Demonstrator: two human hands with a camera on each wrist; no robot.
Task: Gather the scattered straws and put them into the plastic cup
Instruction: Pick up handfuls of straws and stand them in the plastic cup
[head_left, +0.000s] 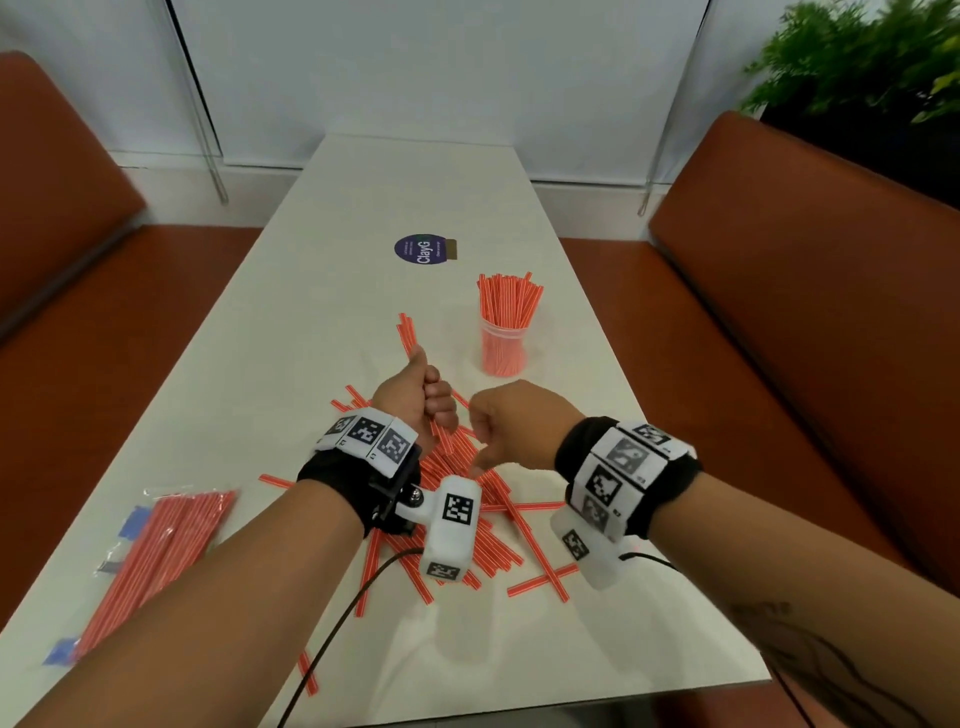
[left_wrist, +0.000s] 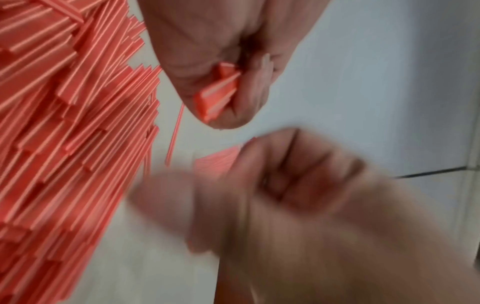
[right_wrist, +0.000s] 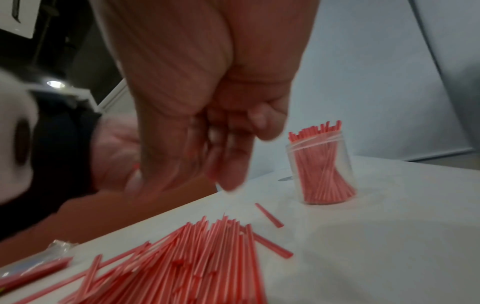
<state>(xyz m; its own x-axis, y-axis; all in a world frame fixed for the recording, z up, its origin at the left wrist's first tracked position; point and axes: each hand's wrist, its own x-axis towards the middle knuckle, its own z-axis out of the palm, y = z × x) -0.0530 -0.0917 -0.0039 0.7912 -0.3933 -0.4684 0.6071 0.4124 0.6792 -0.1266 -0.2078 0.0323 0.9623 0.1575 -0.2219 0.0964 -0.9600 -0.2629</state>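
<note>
On the white table (head_left: 363, 218) | left hand (head_left: 421, 395) clenched round a straw bundle (head_left: 408, 332); right hand (head_left: 511, 421) curled, seemingly empty | loose straws (head_left: 467, 499) at 6 o'clock; plastic cup (head_left: 504, 345) at 1 o'clock, nearly full | risk: bundle jams or tips it.

A round purple sticker (head_left: 422, 249) on the white table (head_left: 363, 218) reads "ClayG"; its smaller print is illegible.
</note>
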